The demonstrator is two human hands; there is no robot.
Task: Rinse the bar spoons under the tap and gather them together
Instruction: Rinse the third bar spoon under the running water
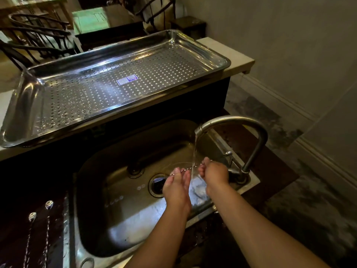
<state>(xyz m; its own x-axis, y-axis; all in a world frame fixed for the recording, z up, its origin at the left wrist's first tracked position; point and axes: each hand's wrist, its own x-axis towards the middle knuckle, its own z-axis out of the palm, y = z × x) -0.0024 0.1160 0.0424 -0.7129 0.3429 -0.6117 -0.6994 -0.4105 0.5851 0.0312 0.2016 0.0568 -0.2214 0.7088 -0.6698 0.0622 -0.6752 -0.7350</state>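
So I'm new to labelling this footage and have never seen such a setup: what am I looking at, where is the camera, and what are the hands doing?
There is no machine here. One wide-angle camera sits on a person's head and looks down at their two bare hands, so the picture curves at the edges. The left hand and right hand hold one thin twisted bar spoon between them, one hand at each end, over a steel sink. Water runs from the tap onto the middle of the spoon. Two more spoons lie on the dark counter left of the sink. Behind the sink, on a raised ledge, sits a big perforated steel tray with nothing in it but a small sticker.
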